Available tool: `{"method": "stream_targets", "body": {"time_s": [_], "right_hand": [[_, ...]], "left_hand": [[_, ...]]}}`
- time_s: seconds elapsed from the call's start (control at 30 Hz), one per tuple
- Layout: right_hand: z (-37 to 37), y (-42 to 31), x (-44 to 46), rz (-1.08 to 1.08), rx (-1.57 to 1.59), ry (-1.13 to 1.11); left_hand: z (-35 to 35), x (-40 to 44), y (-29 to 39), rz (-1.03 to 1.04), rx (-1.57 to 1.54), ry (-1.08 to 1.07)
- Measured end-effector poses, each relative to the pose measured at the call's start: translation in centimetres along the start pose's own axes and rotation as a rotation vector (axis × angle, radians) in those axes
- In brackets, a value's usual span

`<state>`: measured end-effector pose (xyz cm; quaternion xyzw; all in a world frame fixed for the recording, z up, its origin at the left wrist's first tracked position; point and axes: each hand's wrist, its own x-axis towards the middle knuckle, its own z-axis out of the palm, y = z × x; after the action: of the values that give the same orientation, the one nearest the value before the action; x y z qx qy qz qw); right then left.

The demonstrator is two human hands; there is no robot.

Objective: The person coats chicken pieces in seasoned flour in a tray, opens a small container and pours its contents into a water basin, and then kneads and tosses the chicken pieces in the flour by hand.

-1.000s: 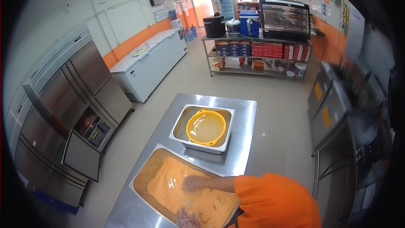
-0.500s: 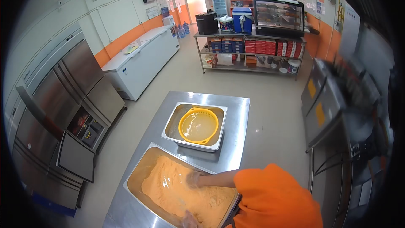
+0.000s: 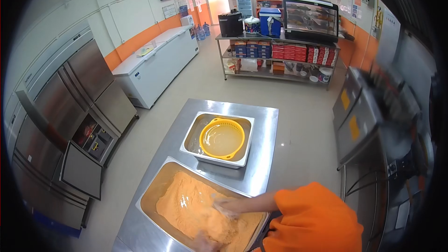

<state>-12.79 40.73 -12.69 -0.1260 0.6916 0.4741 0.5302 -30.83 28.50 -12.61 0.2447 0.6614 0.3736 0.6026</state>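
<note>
A deep steel pan (image 3: 148, 195) holds a heap of pale orange powder (image 3: 186, 203) that looks like breading flour. Inside it, my right hand (image 3: 227, 206), in a clear plastic glove, reaches into the powder near the pan's far right side; its fingers are blurred and partly buried. My left hand (image 3: 205, 242), also gloved, is at the pan's near edge, low in the view and smeared by motion. Whether either hand grips anything is hidden. Beyond this pan, a smaller steel pan (image 3: 190, 151) of cloudy liquid has a yellow strainer basket (image 3: 242, 135) sitting in it.
Both pans stand on a steel table (image 3: 261, 158). Steel refrigerators (image 3: 88, 72) line the left, one small door (image 3: 81, 171) hanging open. A white chest freezer (image 3: 161, 67) is behind. A shelved steel table (image 3: 298, 75) bears a display case (image 3: 310, 18). Fryer-like equipment (image 3: 357, 112) stands right.
My right hand has moved right and slightly nearer through the powder. My left hand has shifted a little and is more blurred. The powder between them is stirred up.
</note>
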Motion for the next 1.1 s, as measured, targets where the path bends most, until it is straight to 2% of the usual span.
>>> {"method": "stream_targets", "body": {"time_s": [0.1, 0.17, 0.2, 0.23, 0.27, 0.3, 0.37, 0.47, 0.53, 0.63, 0.7, 0.73, 0.77, 0.8, 0.83, 0.87, 0.9, 0.93, 1.03, 1.1], "right_hand": [[3.7, -2.9, 5.1, 0.635, -1.320, -0.928], [3.2, -3.3, 4.2, 0.883, -1.761, -1.220], [3.7, -3.9, 3.6, 0.577, -2.420, -1.404], [3.6, -4.7, 3.2, 0.119, -3.154, -1.485], [2.7, -5.9, 3.2, -0.096, -3.556, -1.460], [1.8, -7.5, 3.7, -0.150, -3.708, -1.393], [-0.3, -10.6, 5.4, -0.140, -3.660, -1.375], [-2.8, -13.9, 7.6, -0.118, -3.190, -1.493], [-2.5, -14.1, 8.0, 0.007, -2.814, -1.514], [-0.6, -12.0, 9.1, 0.358, -2.488, -0.985], [0.6, -3.7, 0.1, 0.090, -2.184, -0.364], [1.8, -2.5, -0.4, -0.307, -2.772, -0.578], [2.7, -4.8, 1.4, -0.471, -2.899, -0.609], [3.6, -6.9, 3.1, -0.654, -3.020, -0.620], [3.6, -11.4, 7.3, -0.494, -2.740, -0.417], [2.1, -13.4, 7.7, -0.497, -2.747, -0.427], [0.0, -15.8, 7.8, -0.484, -2.626, -0.379], [-1.9, -16.6, 7.0, -0.406, -2.546, -0.330], [-5.9, -14.7, 8.4, -0.167, -2.359, -0.384], [-6.0, -10.5, 8.9, -0.166, -2.316, -0.499]], "left_hand": [[-1.3, -0.6, 0.0, -0.005, -0.005, 0.039], [-1.6, -0.7, -2.1, -0.102, -0.019, 0.041], [-1.5, -0.8, -3.7, -0.166, -0.042, 0.027], [-1.3, -0.8, -5.3, -0.229, -0.075, 0.011], [-1.1, -0.8, -6.7, -0.278, -0.114, -0.009], [-0.7, -0.6, -7.8, -0.328, -0.161, -0.022], [-0.1, -0.5, -9.0, -0.378, -0.256, -0.045], [0.7, 0.4, -8.8, -0.390, -0.449, -0.084], [1.0, 0.9, -7.3, -0.356, -0.627, -0.130], [1.3, -1.0, -0.2, -0.246, -0.826, -0.219], [0.4, -2.7, 2.7, -0.227, -1.103, -0.244], [0.7, -3.0, 4.1, -0.151, -1.173, -0.254], [1.2, -3.2, 3.1, -0.146, -1.181, -0.236], [1.5, -3.2, 1.3, -0.286, -0.822, 0.119], [2.1, -2.7, -2.4, -0.332, -0.642, 0.243], [2.7, -2.1, -6.1, -0.398, -0.461, 0.357], [3.2, -1.2, -10.2, -0.391, -0.473, 0.265], [3.8, -1.0, -9.4, -0.386, -0.471, 0.260], [6.2, -2.3, -2.6, -0.566, -0.803, -0.018], [7.2, -3.7, 3.6, -0.409, -0.806, 0.278]]}}
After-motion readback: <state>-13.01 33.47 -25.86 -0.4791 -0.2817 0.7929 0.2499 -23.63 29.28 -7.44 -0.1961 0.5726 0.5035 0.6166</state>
